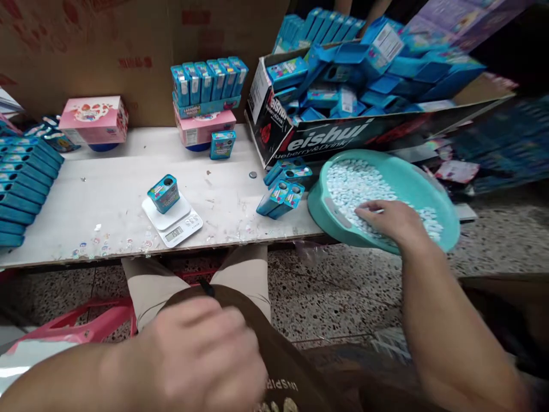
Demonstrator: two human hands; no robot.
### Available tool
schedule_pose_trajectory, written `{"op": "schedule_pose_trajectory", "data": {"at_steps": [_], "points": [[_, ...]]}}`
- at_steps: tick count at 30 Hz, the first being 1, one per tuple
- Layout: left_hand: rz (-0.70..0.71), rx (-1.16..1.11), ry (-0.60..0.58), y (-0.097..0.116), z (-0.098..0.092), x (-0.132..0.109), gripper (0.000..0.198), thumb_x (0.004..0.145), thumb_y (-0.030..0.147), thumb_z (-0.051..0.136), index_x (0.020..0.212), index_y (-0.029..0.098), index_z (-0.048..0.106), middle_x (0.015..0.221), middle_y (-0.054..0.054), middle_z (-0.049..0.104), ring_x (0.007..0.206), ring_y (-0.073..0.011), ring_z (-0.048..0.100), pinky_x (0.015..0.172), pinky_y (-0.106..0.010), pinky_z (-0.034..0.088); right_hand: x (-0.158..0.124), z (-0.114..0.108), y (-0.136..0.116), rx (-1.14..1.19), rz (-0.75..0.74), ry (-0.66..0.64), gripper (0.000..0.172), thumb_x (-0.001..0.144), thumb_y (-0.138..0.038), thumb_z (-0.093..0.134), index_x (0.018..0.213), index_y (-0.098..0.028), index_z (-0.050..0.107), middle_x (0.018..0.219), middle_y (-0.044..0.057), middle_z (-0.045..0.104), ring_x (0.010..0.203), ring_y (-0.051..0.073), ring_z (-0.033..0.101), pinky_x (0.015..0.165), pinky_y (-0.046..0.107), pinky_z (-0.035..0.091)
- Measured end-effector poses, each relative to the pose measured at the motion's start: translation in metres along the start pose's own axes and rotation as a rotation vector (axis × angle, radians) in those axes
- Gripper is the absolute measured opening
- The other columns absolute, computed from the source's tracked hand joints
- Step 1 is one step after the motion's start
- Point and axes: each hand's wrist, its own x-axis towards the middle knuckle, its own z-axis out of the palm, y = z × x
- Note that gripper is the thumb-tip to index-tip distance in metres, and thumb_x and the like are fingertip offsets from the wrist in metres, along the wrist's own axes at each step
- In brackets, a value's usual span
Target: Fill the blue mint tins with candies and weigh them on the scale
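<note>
My right hand (392, 220) reaches over the near side of a turquoise basin (448, 209) of small white candies (362, 180). Its bent fingertips press together among the candies; how many they hold is hidden. Low in front of my body is my left hand (206, 355), blurred, its fingers curled into a fist and its palm out of sight. On a white digital scale (182, 220) stands an open blue candy tin (164, 194) with a round dark hole in its top. Two more blue tins (281, 199) stand tilted together left of the basin, with others (289, 170) lying behind them.
A black carton (317, 140) heaped with blue boxes stands behind the basin. Blue tins are stacked on a pink box (208, 127), with a single tin (222, 145) before it. Another pink box (94, 117) and rows of blue tins (26, 183) occupy the table's left.
</note>
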Motion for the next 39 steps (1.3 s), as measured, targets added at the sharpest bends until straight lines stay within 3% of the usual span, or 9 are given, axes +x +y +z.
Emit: {"op": "schedule_pose_trajectory", "data": {"at_steps": [2,6,9,12,14,19,23,30,39], "points": [[0.071,0.094,0.065,-0.013,0.001,0.046,0.022,0.069,0.047,0.061,0.082,0.029,0.064,0.085,-0.003,0.064,0.088,-0.0242,0.06,0.086,-0.045,0.05,-0.002,0.002,0.001,0.079,-0.084,0.129,0.029,0.06,-0.01,0.072,0.042,-0.023,0.054,0.063,0.01,0.061,0.065,0.022,0.05,0.065,0.038,0.034],[-0.037,0.307,0.627,-0.059,0.013,0.123,0.067,0.068,0.037,0.068,0.126,0.016,0.043,0.121,-0.014,0.05,0.113,-0.0278,0.048,0.097,-0.048,0.041,-0.03,0.007,-0.019,0.295,-0.397,0.583,0.015,0.079,-0.029,0.057,0.066,-0.023,0.061,0.084,0.018,0.065,0.088,0.027,0.056,0.078,0.044,0.04],[-0.118,0.288,0.645,-0.1,0.03,0.16,0.099,0.059,0.042,0.076,0.138,0.014,0.023,0.135,-0.02,0.037,0.126,-0.0302,0.036,0.105,-0.047,0.033,-0.071,0.023,-0.056,0.555,-0.558,0.672,0.024,0.085,-0.038,0.045,0.075,-0.024,0.061,0.08,0.014,0.065,0.082,0.027,0.059,0.078,0.045,0.043],[-0.25,0.159,0.599,-0.126,0.04,0.184,0.08,0.063,0.046,0.072,0.128,0.015,0.039,0.119,-0.016,0.053,0.113,-0.0272,0.05,0.098,-0.043,0.04,-0.112,0.054,-0.103,0.844,-0.634,0.396,0.025,0.085,-0.039,0.046,0.074,-0.023,0.062,0.079,0.01,0.065,0.08,0.024,0.059,0.078,0.041,0.045],[-0.28,0.105,0.555,-0.125,0.04,0.193,0.057,0.069,0.046,0.067,0.115,0.017,0.05,0.102,-0.009,0.062,0.096,-0.023,0.059,0.087,-0.038,0.046,-0.131,0.081,-0.134,1.094,-0.566,0.14,0.024,0.082,-0.041,0.051,0.075,-0.021,0.064,0.081,0.008,0.066,0.083,0.022,0.059,0.082,0.039,0.045],[0.181,0.294,0.324,-0.083,0.034,0.197,0.036,0.075,0.029,0.061,0.11,0.023,0.058,0.11,-0.007,0.062,0.104,-0.0229,0.055,0.095,-0.038,0.041,-0.145,0.13,-0.198,1.814,0.147,-0.509,0.027,0.082,-0.038,0.047,0.075,-0.019,0.066,0.077,0.005,0.068,0.073,0.016,0.062,0.074,0.029,0.047],[0.388,0.398,0.063,-0.06,0.044,0.201,0.041,0.074,0.014,0.053,0.112,0.028,0.061,0.111,-0.004,0.063,0.105,-0.0239,0.054,0.096,-0.041,0.038,-0.145,0.136,-0.223,1.986,0.535,-0.95,0.041,0.091,-0.031,0.031,0.073,-0.017,0.065,0.064,0.003,0.065,0.052,0.013,0.057,0.054,0.025,0.045],[0.526,0.509,-0.045,-0.06,0.058,0.211,0.05,0.07,0.004,0.046,0.113,0.026,0.06,0.111,-0.005,0.063,0.104,-0.0235,0.053,0.092,-0.041,0.041,-0.139,0.132,-0.222,2.071,0.65,-1.047,0.042,0.094,-0.028,0.027,0.078,-0.013,0.062,0.068,0.005,0.067,0.056,0.014,0.06,0.051,0.024,0.048],[0.487,0.496,-0.039,-0.058,0.06,0.208,0.048,0.071,0.005,0.048,0.114,0.024,0.06,0.112,-0.005,0.062,0.105,-0.0228,0.052,0.094,-0.04,0.04,-0.136,0.136,-0.215,2.083,0.704,-1.041,0.037,0.095,-0.025,0.03,0.079,-0.013,0.06,0.064,0.005,0.065,0.054,0.012,0.058,0.05,0.022,0.049]]}}
